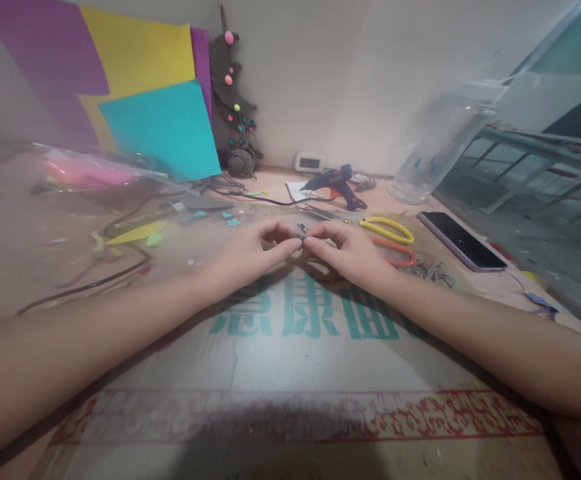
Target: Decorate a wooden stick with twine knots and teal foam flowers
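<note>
My left hand (279,243) and my right hand (334,245) meet over the middle of the work surface, fingertips almost touching. Both are closed in a pinch, thumb against forefinger. Between them shows a small dark greyish piece (301,237), mostly hidden by the fingers and too small to name. Just beyond and right of my right hand lie scissors with a yellow handle loop (390,229) and an orange one, the latter partly behind that hand. A tangle of grey cord (433,270) rests beside the orange loop.
Behind stand a dark blue glue gun (337,187), a small white digital display (309,161) and a clear plastic jar (417,180). A phone (463,241) lies right, near the table edge. Coloured sheets (163,130) lean at the left wall; a black cable (90,288) crosses among scraps.
</note>
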`<action>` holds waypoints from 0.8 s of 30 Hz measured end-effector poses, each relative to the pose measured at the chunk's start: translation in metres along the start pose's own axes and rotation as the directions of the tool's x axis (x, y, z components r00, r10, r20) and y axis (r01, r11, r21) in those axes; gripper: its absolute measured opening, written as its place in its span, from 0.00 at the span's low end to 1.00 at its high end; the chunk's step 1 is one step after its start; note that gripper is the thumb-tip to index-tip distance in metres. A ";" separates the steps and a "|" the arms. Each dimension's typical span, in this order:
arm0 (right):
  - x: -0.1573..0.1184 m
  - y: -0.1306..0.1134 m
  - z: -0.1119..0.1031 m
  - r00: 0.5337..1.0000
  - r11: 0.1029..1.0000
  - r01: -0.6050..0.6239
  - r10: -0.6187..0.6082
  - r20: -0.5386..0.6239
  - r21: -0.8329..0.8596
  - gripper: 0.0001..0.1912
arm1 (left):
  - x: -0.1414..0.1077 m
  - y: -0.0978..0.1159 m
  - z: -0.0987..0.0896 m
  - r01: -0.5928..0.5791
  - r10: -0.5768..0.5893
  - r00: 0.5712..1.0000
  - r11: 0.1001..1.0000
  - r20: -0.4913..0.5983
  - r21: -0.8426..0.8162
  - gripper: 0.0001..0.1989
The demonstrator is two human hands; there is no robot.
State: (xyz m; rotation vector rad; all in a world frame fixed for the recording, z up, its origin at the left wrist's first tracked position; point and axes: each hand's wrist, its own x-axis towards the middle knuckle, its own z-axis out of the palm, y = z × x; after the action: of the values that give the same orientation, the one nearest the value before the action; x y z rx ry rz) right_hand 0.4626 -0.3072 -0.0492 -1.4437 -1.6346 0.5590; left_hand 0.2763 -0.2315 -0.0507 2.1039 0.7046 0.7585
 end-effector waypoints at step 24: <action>-0.001 -0.001 0.001 0.997 0.994 0.079 -0.077 0.024 -0.074 0.10 | 0.000 -0.003 -0.001 0.005 -0.007 0.999 0.999 0.034 0.045 0.13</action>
State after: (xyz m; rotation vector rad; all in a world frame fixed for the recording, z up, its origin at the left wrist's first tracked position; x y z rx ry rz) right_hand 0.4611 -0.3077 -0.0496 -1.4252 -1.7373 0.4746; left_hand 0.2751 -0.2294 -0.0526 2.1495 0.7150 0.7075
